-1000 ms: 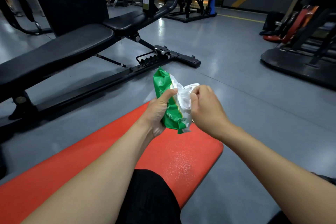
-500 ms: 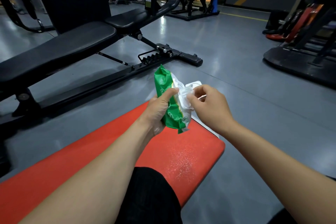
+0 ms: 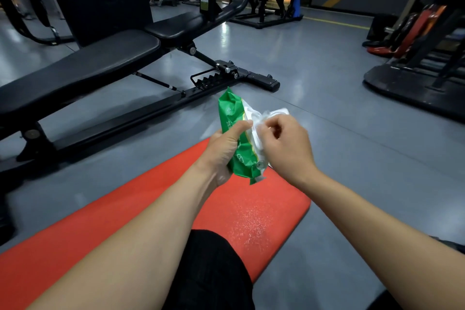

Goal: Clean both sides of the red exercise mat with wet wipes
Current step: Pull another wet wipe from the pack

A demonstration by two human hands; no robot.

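Grip: left hand (image 3: pixel 221 151) is wrapped round the crinkly green plastic wet-wipe pack (image 3: pixel 235 141), thumb across its front; right hand (image 3: pixel 285 150) has curled fingers pinching at the white wipe (image 3: pixel 260 121) in the pack's opening. How much wipe is free I cannot tell.
Mat: long red foam exercise mat (image 3: pixel 141 211) lies flat on the grey gym floor (image 3: pixel 352 158), running from 7 o'clock to about 2 o'clock under the arms, its rounded end just below the pack. Pale speckles show near that end.
Bench: black padded weight bench (image 3: pixel 83 75) stands at 10 o'clock, well apart from the mat.
Lid: white plastic flip lid (image 3: pixel 281 111) stands open at 1 o'clock of the pack.
Step in hand: drawing one wipe out. I judge it best to squeeze the pack firmly and pull slowly straight out, so only one sheet follows.
Change: compared with half a second ago, the pack sits much as it did; the right hand's pinch has shifted slightly higher at the opening.
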